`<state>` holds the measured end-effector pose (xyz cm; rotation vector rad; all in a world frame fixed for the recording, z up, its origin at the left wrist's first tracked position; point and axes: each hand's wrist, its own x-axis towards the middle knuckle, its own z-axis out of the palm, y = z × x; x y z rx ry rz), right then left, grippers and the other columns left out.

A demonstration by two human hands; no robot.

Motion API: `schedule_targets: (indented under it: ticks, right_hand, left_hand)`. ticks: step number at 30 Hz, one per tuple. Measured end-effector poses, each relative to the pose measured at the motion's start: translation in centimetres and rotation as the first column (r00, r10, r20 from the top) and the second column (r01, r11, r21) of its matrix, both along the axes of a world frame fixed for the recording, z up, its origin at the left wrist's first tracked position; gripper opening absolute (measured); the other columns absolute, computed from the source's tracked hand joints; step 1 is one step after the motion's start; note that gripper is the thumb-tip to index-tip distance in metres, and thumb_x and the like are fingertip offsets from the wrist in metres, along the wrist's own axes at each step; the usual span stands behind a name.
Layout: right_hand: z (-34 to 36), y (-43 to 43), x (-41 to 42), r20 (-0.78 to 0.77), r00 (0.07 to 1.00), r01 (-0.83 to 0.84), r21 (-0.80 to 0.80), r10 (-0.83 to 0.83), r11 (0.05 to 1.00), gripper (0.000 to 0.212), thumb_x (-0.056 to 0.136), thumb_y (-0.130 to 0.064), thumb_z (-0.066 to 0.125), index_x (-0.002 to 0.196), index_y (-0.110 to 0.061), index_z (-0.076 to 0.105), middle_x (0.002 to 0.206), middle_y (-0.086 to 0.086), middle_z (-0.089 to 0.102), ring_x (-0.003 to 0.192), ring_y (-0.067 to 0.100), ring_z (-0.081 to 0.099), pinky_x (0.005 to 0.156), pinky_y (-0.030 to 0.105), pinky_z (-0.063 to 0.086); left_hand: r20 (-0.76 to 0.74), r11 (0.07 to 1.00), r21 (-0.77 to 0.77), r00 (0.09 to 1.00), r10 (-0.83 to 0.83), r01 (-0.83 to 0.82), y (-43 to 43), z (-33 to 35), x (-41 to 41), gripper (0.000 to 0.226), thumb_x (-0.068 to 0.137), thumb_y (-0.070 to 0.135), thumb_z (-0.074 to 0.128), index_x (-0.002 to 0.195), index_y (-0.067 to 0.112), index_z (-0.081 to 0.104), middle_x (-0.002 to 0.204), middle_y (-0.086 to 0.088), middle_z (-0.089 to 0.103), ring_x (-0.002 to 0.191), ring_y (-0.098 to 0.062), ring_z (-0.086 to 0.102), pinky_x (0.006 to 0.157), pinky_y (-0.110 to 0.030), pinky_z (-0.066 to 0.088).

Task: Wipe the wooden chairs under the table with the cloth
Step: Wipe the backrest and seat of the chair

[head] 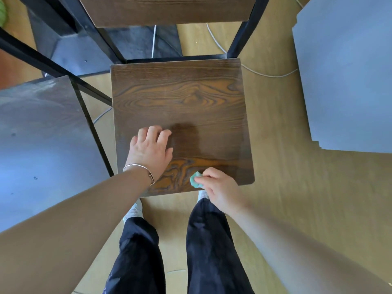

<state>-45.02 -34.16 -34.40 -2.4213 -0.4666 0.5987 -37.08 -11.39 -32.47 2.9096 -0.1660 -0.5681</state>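
Note:
A dark wooden chair seat (pixel 180 102) with black metal legs stands straight in front of me, its wooden backrest (pixel 165 9) at the top of the view. My left hand (pixel 149 148) rests on the seat's near left part, fingers bent with the tips on the wood. My right hand (pixel 220 190) is at the seat's near edge and pinches a small wadded green cloth (pixel 194 180) against the wood.
A grey table top (pixel 42 145) lies to the left with black frame bars (pixel 91 115) beside the seat. Another grey panel (pixel 347 71) is at the right. White cables (pixel 265 74) trail over the wooden floor. My legs and feet stand just before the chair.

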Motion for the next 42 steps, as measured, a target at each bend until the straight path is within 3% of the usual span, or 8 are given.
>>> schedule_targets:
  ticks: [4, 7, 12, 19, 21, 25, 32, 42]
  right_hand:
    - [0.5, -3.5, 5.5, 0.208, 0.871, 0.446, 0.047, -0.446, 0.894, 0.029, 0.085, 0.001, 0.064, 0.11, -0.009, 0.072, 0.1, 0.006, 0.063, 0.084, 0.018, 0.06, 0.076, 0.015, 0.042]
    - [-0.7, -6.6, 9.9, 0.271, 0.731, 0.662, -0.056, -0.626, 0.748, 0.029, 0.086, -0.004, 0.064, 0.115, -0.008, 0.07, 0.106, 0.013, 0.062, 0.092, 0.027, 0.062, 0.083, 0.027, 0.048]
    - [-2.1, -4.9, 6.1, 0.214, 0.781, 0.604, -0.021, -0.587, 0.796, 0.028, 0.084, 0.004, 0.061, 0.105, -0.01, 0.071, 0.101, 0.008, 0.059, 0.087, 0.023, 0.06, 0.075, 0.017, 0.041]
    - [-1.1, -2.7, -5.8, 0.083, 0.885, 0.465, -0.083, -0.459, 0.882, 0.023, 0.085, 0.001, 0.061, 0.101, -0.013, 0.069, 0.097, -0.001, 0.057, 0.071, 0.018, 0.056, 0.059, 0.029, 0.048]
    - [-0.8, -3.6, -5.7, 0.099, 0.8, 0.599, -0.076, -0.591, 0.797, 0.022, 0.083, 0.004, 0.062, 0.099, -0.009, 0.069, 0.096, 0.004, 0.059, 0.076, 0.022, 0.059, 0.067, 0.021, 0.041]
    - [-0.4, -5.9, -4.9, 0.16, 0.454, 0.891, -0.101, -0.877, 0.443, 0.017, 0.09, -0.005, 0.062, 0.106, -0.006, 0.067, 0.107, 0.012, 0.061, 0.094, 0.03, 0.06, 0.078, 0.027, 0.042]
    - [-1.0, -1.8, -4.9, 0.11, 0.379, 0.915, -0.195, -0.919, 0.354, 0.02, 0.097, -0.017, 0.055, 0.114, -0.014, 0.063, 0.117, 0.006, 0.059, 0.099, 0.023, 0.059, 0.08, 0.024, 0.04]
    - [-1.0, 8.3, -3.1, 0.102, 0.511, 0.857, -0.138, -0.854, 0.496, 0.018, 0.092, -0.005, 0.06, 0.107, -0.01, 0.067, 0.111, 0.008, 0.06, 0.088, 0.017, 0.056, 0.07, 0.017, 0.037]
  left_hand:
    - [0.016, 1.0, -0.02, 1.0, -0.002, 0.003, -1.0, -0.6, -0.8, 0.045, 0.086, 0.035, 0.062, 0.127, 0.019, 0.052, 0.124, -0.007, 0.049, 0.107, -0.034, 0.044, 0.086, -0.048, 0.042]
    - [0.01, 1.0, -0.014, 1.0, 0.01, -0.01, -1.0, -0.8, -0.8, 0.045, 0.087, 0.034, 0.061, 0.128, 0.018, 0.051, 0.126, -0.008, 0.047, 0.109, -0.036, 0.043, 0.088, -0.049, 0.041]
    - [0.003, 1.0, 0.001, 1.0, -0.009, 0.009, -0.3, -0.6, -1.1, 0.045, 0.089, 0.036, 0.058, 0.13, 0.02, 0.049, 0.129, -0.008, 0.045, 0.111, -0.035, 0.04, 0.092, -0.049, 0.038]
    - [-0.018, 0.998, -0.01, 0.998, -0.058, 0.058, 0.6, 0.7, -2.3, 0.044, 0.089, 0.035, 0.058, 0.129, 0.018, 0.05, 0.129, -0.009, 0.045, 0.112, -0.037, 0.04, 0.09, -0.05, 0.039]
    - [-0.015, 0.998, -0.015, 0.998, -0.064, 0.064, 0.9, 0.8, -2.5, 0.044, 0.089, 0.034, 0.059, 0.128, 0.018, 0.05, 0.128, -0.009, 0.046, 0.111, -0.037, 0.04, 0.09, -0.051, 0.039]
    - [-0.005, 0.998, -0.014, 0.998, -0.063, 0.063, 2.2, 1.0, -2.8, 0.043, 0.089, 0.034, 0.059, 0.128, 0.018, 0.051, 0.128, -0.009, 0.046, 0.111, -0.037, 0.04, 0.091, -0.051, 0.039]
    - [0.011, 0.999, -0.03, 0.999, -0.04, 0.04, 6.1, 1.2, -3.3, 0.045, 0.089, 0.035, 0.058, 0.13, 0.017, 0.049, 0.129, -0.01, 0.045, 0.114, -0.037, 0.038, 0.096, -0.052, 0.037]
    - [-0.005, 0.999, -0.029, 1.0, 0.019, -0.019, 13.1, 1.5, -5.2, 0.045, 0.089, 0.034, 0.056, 0.131, 0.019, 0.048, 0.13, -0.008, 0.044, 0.115, -0.036, 0.038, 0.094, -0.049, 0.037]
